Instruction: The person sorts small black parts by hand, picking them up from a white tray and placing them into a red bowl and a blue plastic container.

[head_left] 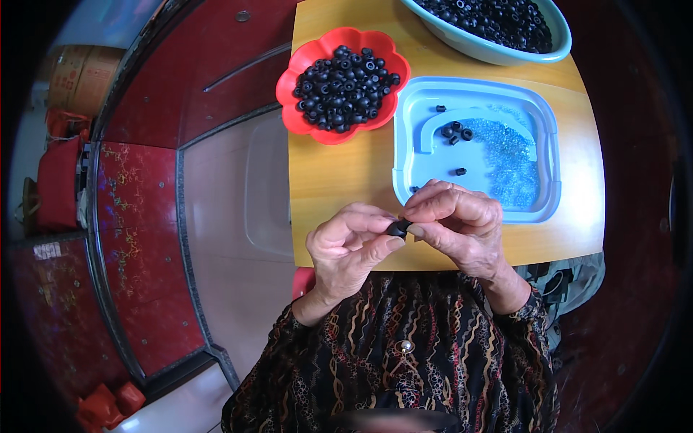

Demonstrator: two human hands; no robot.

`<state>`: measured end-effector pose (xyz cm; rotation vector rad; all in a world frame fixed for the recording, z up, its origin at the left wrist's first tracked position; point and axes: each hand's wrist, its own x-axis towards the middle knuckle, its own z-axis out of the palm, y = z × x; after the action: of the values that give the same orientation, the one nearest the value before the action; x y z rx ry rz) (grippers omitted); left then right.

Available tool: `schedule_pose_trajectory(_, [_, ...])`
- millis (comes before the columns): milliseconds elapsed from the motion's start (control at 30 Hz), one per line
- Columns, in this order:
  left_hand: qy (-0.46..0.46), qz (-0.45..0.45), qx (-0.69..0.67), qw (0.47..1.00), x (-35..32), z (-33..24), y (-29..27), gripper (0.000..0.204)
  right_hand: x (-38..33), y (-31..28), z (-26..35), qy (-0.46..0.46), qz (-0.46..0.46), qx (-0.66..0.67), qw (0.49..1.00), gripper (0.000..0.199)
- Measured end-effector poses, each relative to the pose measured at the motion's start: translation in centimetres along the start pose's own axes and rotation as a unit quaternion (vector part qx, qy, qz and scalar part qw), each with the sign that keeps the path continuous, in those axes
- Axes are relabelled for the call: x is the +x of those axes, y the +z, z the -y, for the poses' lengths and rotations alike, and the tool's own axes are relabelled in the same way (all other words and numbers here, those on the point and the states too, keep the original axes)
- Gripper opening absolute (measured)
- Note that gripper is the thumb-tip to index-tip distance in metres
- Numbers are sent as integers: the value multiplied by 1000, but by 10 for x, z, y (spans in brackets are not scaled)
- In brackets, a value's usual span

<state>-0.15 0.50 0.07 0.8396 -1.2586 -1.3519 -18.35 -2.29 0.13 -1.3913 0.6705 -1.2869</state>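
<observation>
Ring (397, 228): small, black, rubber-like, short cylinder; hole not visible.
Position: above worktop (339, 180) near edge, before blue tray (404, 155).
Left hand (348, 245): pinching ring.
Right hand (456, 220): pinching ring.

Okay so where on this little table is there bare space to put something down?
The biggest bare patch of table lies below the red dish, left of the blue tray, down to the left hand. A thin strip runs along the right edge past the tray. The far side is crowded by the dish, tray and basin. Both hands pinch a black ring at the near edge.
</observation>
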Motion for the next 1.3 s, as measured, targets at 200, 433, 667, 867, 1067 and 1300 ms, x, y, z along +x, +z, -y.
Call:
schedule_pose_trajectory(200, [34,-12,28,999,-2,5,-1,21,-3,4,2,48,-21,30,998,9])
schedule_pose_trajectory(433, [39,-12,19,999,0,4,1,21,-3,5,1,-34,-12,-71,997,10])
schedule_pose_trajectory(667, [26,-2,-3,1000,4,4,1,21,-4,10,6,49,-61,76,994,10])
schedule_pose_trajectory(867, [27,-7,-26,999,6,5,3,21,-3,11,8,104,-82,149,980,11])
schedule_pose_trajectory(1067, [24,-9,-26,999,6,6,2,21,-1,9,4,68,-68,92,991,11])
schedule_pose_trajectory(1300, [20,-9,-5,1000,4,7,-1,21,2,4,-3,-49,-41,-56,996,12])
